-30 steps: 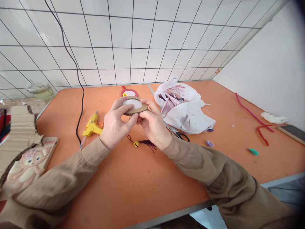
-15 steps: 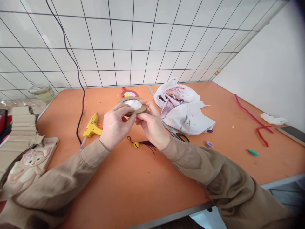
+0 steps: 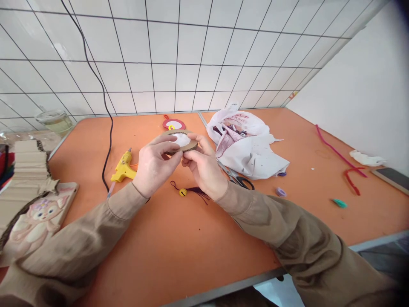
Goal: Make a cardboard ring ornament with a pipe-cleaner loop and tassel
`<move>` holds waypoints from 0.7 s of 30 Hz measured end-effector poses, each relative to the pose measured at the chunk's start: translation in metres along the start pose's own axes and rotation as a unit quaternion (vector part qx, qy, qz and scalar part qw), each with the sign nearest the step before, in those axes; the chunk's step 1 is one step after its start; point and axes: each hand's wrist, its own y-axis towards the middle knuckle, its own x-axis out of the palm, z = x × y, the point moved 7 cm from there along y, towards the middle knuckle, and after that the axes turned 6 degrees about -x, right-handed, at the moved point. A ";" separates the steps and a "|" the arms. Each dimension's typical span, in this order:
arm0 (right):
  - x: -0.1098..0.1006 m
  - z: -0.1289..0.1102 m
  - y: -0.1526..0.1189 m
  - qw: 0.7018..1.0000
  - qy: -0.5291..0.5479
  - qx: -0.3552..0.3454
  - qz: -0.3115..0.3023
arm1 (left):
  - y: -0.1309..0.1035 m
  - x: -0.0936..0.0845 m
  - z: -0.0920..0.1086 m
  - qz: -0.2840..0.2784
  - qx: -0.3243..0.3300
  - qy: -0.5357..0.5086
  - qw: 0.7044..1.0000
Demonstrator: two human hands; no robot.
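A round brown cardboard ring (image 3: 191, 146) with a white middle is held up over the orange table (image 3: 179, 256). My left hand (image 3: 156, 162) grips its left and near edge, with some fingers lying over the white part. The right edge is pinched between the thumb and fingers of my right hand (image 3: 204, 164). Behind the ring lies a red round piece (image 3: 174, 124) with a white centre and a yellow mark. A yellow bell (image 3: 182, 192) with a dark tassel rests just below my hands.
On the left are a yellow glue gun (image 3: 123, 167), torn cardboard (image 3: 30, 164), a cartoon-printed case (image 3: 41, 217) and a lidded cup (image 3: 56, 121). Toward the right are a white plastic bag (image 3: 252, 149), scissors (image 3: 244, 182), a purple piece (image 3: 281, 192), a green piece (image 3: 339, 203) and red strips (image 3: 352, 183).
The fingers of my left hand have shifted slightly over the ring, with one raised a little over the white middle. My right hand keeps its grip. The view has tilted slightly.
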 end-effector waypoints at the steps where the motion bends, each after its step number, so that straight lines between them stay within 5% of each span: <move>1: 0.000 0.000 0.000 1.000 -0.002 0.000 0.000 | 0.000 0.001 -0.002 -0.005 -0.011 -0.008 1.000; 6: -0.002 0.001 -0.001 1.000 -0.009 0.004 0.005 | 0.001 0.003 -0.008 -0.030 -0.072 -0.038 0.996; 21: 0.002 -0.005 -0.005 0.999 -0.027 -0.020 -0.017 | 0.003 -0.001 -0.007 -0.039 -0.118 -0.088 0.988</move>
